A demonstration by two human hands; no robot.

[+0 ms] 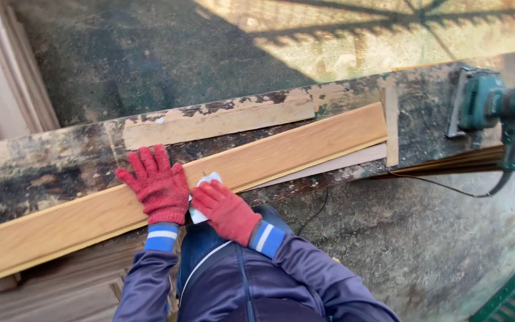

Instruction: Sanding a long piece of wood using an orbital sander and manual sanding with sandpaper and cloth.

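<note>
Long pale wooden plank (pixel 222 173) w/ a smooth, light face lies diagonally along a worn, paint-flaked workbench top (pixel 61 161), running from lower left to upper right. Left hand (pixel 156 185), in a red knit glove w/ blue-and-white cuff, is spread flat, fingers fanned, pressing the plank down. Right hand (pixel 226 210), gloved the same, is curled over a small white folded sheet (pixel 205 192), prob. abrasive paper, pinning it against the plank's near edge just beside the left hand; fingers bent, not spread.

Progress, as a judgement: plank face looks clean and even across its visible length, so most surface work appears done; hand-rubbing sits at mid-plank near edge, and the stretches to either side of the hands show no sign either way. How much of the edge is finished can't be told from this view.

Green-and-black electric sander (pixel 496 110) rests on the bench at far right, well apart from both hands, its black cord (pixel 436 185) trailing off the bench edge. A thinner pale strip (pixel 335 162) pokes out from under the plank's right end; a short upright wooden batten (pixel 391 125) stands just past that end. A second flat pale board (pixel 216 119) lies on the bench behind the plank.

Pkgs, labels, signs: none visible on bench or ground. Only marked item is the sander, w/ small pale lettering on its green body, too small to tell. Grey concrete ground (pixel 388 238) below; green grating (pixel 511 292) at bottom right corner.
</note>
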